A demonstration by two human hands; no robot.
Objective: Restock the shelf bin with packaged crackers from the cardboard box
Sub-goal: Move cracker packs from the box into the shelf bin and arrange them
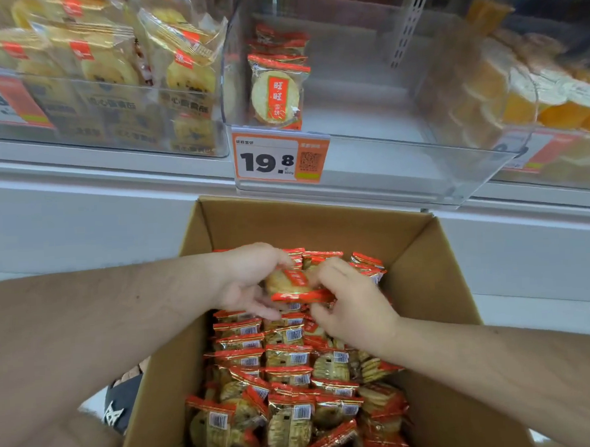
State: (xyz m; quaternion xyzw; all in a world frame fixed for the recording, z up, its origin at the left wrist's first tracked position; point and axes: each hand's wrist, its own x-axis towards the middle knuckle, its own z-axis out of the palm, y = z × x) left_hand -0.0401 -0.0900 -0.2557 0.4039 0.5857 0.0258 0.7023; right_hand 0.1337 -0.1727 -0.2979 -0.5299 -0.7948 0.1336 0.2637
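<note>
A cracker pack [298, 286] sits above the open box [422, 268], held between both hands. The left hand [252, 280] cups its left side, thumb over the top edge and fingers beneath. The right hand [350, 300] pinches its right edge with curled fingers. More packs [287, 357] fill the box below, stacked in rows. The clear bin [369, 171] on the shelf above holds 1 short stack of packs [277, 77] against its left wall. A price tag [280, 159] reading 19.8 is fixed to the bin front. Neighbouring bins [109, 106] left and right hold other snacks.
</note>
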